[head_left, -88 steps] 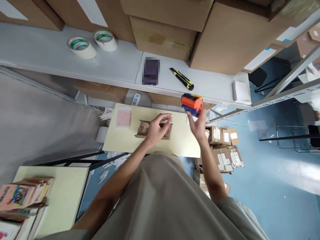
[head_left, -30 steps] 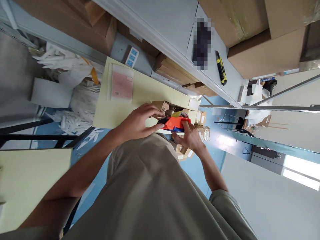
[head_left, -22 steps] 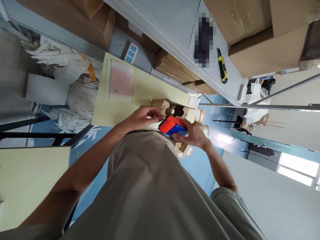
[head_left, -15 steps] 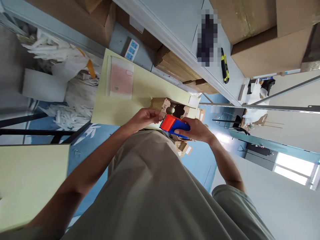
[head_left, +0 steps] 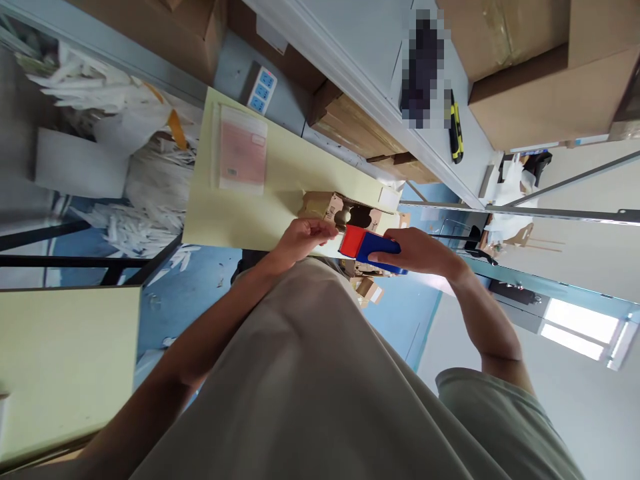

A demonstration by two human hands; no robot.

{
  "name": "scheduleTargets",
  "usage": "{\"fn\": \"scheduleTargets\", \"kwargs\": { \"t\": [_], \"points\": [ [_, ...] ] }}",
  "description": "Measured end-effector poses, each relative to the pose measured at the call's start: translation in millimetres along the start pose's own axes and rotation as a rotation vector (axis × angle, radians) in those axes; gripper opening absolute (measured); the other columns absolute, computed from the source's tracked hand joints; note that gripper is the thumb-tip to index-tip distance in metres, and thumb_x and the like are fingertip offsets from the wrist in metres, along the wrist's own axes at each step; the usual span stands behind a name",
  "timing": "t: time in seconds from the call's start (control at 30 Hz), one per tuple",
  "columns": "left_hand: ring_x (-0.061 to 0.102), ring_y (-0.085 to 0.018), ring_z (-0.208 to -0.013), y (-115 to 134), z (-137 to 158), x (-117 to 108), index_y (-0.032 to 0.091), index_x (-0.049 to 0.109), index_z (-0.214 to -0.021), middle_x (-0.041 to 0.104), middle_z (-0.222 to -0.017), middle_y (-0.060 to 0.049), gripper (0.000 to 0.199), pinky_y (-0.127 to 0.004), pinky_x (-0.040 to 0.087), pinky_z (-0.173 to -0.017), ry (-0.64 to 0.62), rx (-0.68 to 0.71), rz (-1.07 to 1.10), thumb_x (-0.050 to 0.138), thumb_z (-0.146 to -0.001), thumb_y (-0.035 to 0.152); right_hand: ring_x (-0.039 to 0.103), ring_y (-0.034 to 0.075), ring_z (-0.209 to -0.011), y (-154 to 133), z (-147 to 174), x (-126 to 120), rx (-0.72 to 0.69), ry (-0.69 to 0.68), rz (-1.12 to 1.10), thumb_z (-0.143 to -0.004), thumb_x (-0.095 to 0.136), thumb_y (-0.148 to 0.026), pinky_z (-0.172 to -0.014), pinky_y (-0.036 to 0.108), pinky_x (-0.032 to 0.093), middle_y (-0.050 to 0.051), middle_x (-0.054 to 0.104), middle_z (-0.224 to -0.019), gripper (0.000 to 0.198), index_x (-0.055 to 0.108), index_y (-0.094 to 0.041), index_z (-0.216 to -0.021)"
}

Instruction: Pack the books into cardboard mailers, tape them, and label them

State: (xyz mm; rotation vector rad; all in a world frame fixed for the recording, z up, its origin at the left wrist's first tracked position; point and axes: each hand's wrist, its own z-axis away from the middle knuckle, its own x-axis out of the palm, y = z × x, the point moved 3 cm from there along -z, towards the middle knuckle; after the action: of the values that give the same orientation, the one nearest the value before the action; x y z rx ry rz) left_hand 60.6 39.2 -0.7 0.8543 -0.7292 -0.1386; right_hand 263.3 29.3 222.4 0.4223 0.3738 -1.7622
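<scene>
My right hand [head_left: 417, 252] is wrapped around a red and blue tape dispenser [head_left: 377, 249], held by its blue body. The red end, with a toothed edge, points left. My left hand [head_left: 307, 239] is pinched just left of that edge, the fingertips close together; whatever is between them is too small to make out. Right behind both hands a brown cardboard box [head_left: 320, 203] with dark cut-out openings rests on the pale yellow table [head_left: 280, 160]. The hands partly cover the box's near side.
A pink packet [head_left: 243, 153] lies on the table's left part. Beyond the table are a power strip [head_left: 262, 90] and cardboard boxes [head_left: 355, 127]. A yellow and black utility knife [head_left: 456, 133] lies on the grey shelf [head_left: 385, 73]. White packing scraps [head_left: 155, 180] are heaped at left.
Both hands and the tape dispenser have shifted right. The dispenser has turned somewhat flatter, and its toothed edge shows more clearly beside the left fingertips.
</scene>
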Motion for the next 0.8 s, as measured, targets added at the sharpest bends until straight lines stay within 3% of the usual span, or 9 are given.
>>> {"fn": "scheduleTargets", "kwargs": {
  "t": [0.13, 0.27, 0.53, 0.8],
  "points": [
    [0.058, -0.017, -0.072, -8, -19, -40, 0.018, 0.082, -0.084, 0.076, -0.081, -0.007, 0.062, -0.034, 0.049, -0.072, 0.14, 0.01, -0.053, 0.098, -0.068, 0.076, 0.069, 0.021, -0.066, 17, 15, -21, 0.078, 0.011, 0.016, -0.099, 0.066, -0.089, -0.063, 0.034, 0.041, 0.005, 0.075, -0.073, 0.067, 0.069, -0.023, -0.086],
    [0.057, -0.016, -0.071, -26, -45, -63, 0.018, 0.083, -0.082, 0.076, -0.082, -0.008, 0.061, -0.034, 0.048, -0.073, 0.138, -0.003, -0.037, 0.1, -0.064, 0.074, 0.069, 0.021, -0.063, 25, 19, -33, 0.11, 0.01, -0.073, -0.098, 0.065, -0.091, -0.061, 0.033, 0.043, 0.005, 0.076, -0.071, 0.069, 0.07, -0.023, -0.086],
    [0.06, -0.017, -0.075, -61, -85, -50, 0.018, 0.079, -0.079, 0.073, -0.078, -0.005, 0.067, -0.033, 0.052, -0.075, 0.147, -0.092, 0.069, 0.108, -0.051, 0.071, 0.062, 0.02, -0.064, 14, -4, -27, 0.149, 0.115, 0.033, -0.1, 0.067, -0.087, -0.064, 0.035, 0.039, 0.003, 0.068, -0.069, 0.066, 0.065, -0.024, -0.082],
    [0.066, -0.02, -0.08, -76, -97, -38, 0.02, 0.071, -0.073, 0.072, -0.073, -0.002, 0.051, -0.033, 0.054, -0.079, 0.22, -0.117, 0.038, 0.102, -0.069, 0.061, 0.063, 0.021, -0.068, 14, -17, -19, 0.114, 0.154, 0.062, -0.103, 0.068, -0.082, -0.065, 0.036, 0.039, 0.005, 0.069, -0.074, 0.062, 0.067, -0.023, -0.082]
  ]
}}
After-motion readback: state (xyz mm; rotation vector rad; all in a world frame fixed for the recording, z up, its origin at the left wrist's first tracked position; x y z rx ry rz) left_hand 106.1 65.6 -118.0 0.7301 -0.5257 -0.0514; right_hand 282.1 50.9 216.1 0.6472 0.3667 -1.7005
